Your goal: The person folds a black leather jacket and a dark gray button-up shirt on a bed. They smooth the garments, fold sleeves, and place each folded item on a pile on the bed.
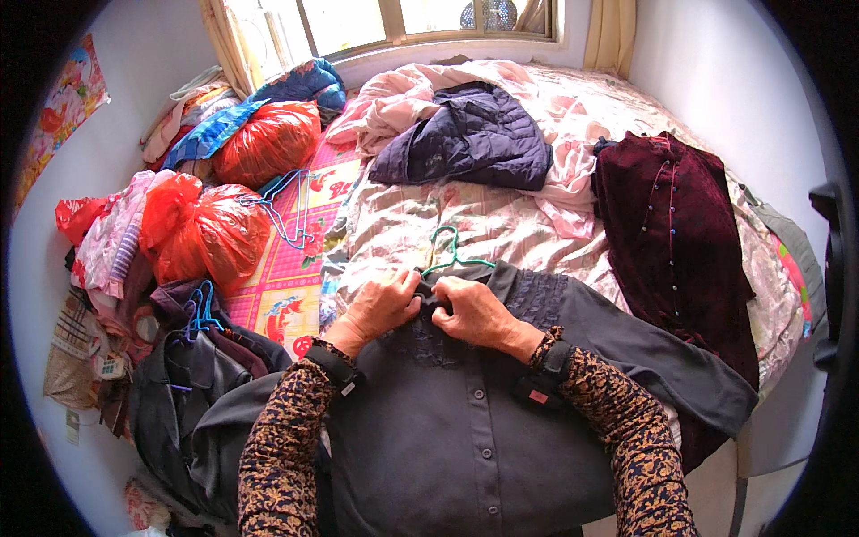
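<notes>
A dark grey button-front shirt (pixel 416 416) with ruffled trim lies spread over the bed's near side, its sleeves out to both sides. Its collar surrounds the neck of a green clothes hanger (pixel 451 250), whose hook points away from me; the rest of the hanger is hidden inside the shirt. My left hand (pixel 384 303) pinches the left side of the collar. On the collar's other side, my right hand (pixel 480 314) grips the cloth near the top of the button placket (pixel 480 403). The two hands are close together but apart.
A burgundy velvet garment (pixel 671 235) lies at right, a dark quilted jacket (pixel 470 141) at the back. Red plastic bags (pixel 208 231), blue hangers (pixel 288 211) and a black leather jacket (pixel 174 396) are at left. A patterned sheet (pixel 396 215) covers the bed below the window (pixel 402 20).
</notes>
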A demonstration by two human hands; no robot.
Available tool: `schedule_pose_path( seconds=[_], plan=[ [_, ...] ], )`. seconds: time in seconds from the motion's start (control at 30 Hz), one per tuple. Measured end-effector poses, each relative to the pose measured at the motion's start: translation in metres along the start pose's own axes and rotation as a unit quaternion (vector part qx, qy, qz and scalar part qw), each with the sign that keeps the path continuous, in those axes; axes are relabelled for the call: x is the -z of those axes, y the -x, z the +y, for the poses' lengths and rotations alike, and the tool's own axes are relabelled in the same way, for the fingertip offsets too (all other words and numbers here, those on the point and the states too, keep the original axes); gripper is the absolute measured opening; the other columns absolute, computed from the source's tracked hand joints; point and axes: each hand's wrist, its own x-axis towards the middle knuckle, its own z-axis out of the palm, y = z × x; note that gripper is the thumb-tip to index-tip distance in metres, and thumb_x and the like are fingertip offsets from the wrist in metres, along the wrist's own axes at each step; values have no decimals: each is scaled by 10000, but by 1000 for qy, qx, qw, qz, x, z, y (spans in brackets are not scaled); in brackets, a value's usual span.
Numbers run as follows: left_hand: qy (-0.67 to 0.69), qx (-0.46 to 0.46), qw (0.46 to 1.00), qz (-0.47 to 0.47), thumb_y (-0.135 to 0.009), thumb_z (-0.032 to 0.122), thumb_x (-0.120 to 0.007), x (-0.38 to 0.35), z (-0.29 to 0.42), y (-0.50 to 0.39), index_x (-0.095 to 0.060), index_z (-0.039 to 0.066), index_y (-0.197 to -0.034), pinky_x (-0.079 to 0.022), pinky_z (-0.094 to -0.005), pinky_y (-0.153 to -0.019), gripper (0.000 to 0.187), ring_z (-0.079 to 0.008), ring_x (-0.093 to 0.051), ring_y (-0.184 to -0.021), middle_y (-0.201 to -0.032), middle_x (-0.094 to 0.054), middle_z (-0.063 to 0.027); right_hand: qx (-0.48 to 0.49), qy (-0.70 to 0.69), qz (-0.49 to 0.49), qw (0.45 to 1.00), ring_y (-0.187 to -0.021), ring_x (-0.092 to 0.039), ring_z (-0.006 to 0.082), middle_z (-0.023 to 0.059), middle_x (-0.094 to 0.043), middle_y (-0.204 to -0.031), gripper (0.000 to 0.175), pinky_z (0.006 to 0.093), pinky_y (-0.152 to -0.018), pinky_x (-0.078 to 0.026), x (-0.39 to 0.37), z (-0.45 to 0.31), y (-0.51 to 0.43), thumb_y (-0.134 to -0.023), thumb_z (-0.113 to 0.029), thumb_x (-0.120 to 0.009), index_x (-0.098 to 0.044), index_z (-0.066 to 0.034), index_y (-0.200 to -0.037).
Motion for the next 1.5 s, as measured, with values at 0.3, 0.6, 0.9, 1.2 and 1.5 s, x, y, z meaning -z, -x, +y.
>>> schedule_pose_path(
  seconds=[0.3, 0.6, 0.9, 1.2, 1.5],
  plan=[
    [-34, 15, 998, 52, -800, 138, -673, -7, 9, -8, -559, 44, -1078, -544, -474, -688, 314, -397, -660, -805, -904, -639, -172, 10, -83, 148, 985, -885, -712, 315, 145, -694, -968, 221, 374, -790, -569, 3, 2, 1, -852, -108, -734, -663, -7, -1036],
    [-107, 2, 993, 43, -804, 120, -679, -16, 3, -10, -602, 56, -1048, -557, -439, -709, 263, -325, -683, -887, -954, -647, -130, 52, -100, 99, 989, -734, -687, 228, 102, -653, -888, 178, 337, -676, -558, 5, 0, 5, -843, -141, -778, -659, -28, -911],
    [-5, 17, 997, 73, -799, 71, -677, -18, -6, -8, -604, 74, -973, -551, -470, -748, 188, -376, -674, -868, -939, -660, -151, 42, -124, 99, 986, -691, -659, 213, 91, -643, -871, 173, 337, -651, -539, 2, 5, 5, -855, -147, -775, -655, -27, -889],
    [-60, 68, 991, 99, -835, 94, -663, -29, -5, -15, -546, 80, -965, -538, -478, -657, 175, -391, -669, -783, -890, -640, -163, 84, -81, 31, 993, -797, -678, 291, 103, -626, -868, 232, 399, -704, -550, 3, 3, 7, -845, -237, -776, -634, -56, -873],
    [36, 86, 991, 96, -790, 54, -668, -28, -13, -9, -561, 73, -916, -510, -488, -663, 166, -400, -654, -769, -845, -628, -145, 74, -7, 26, 997, -821, -710, 300, 181, -633, -1122, 503, 409, -759, -580, -5, 9, 7, -916, -375, -741, -618, 15, -1210]
  ],
)
